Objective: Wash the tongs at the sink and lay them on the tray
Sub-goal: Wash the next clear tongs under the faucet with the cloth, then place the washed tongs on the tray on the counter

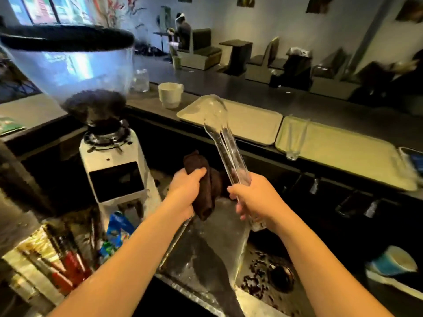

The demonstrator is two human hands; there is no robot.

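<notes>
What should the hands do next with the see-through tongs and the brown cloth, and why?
Probably bring the brown cloth in the left hand over to wipe the tongs. The right hand holds them upright above the sink, not yet on a tray.

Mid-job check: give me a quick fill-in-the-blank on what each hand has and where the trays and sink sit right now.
1. The right hand grips the clear plastic tongs by the handle end, with the scoop end pointing ____.
2. The left hand holds a dark ____.
3. Both hands are above the ____, which has dark grounds round its drain.
4. A second pair of clear tongs lies on the right-hand ____ on the counter.

Missing words: up; cloth; sink; tray
</notes>
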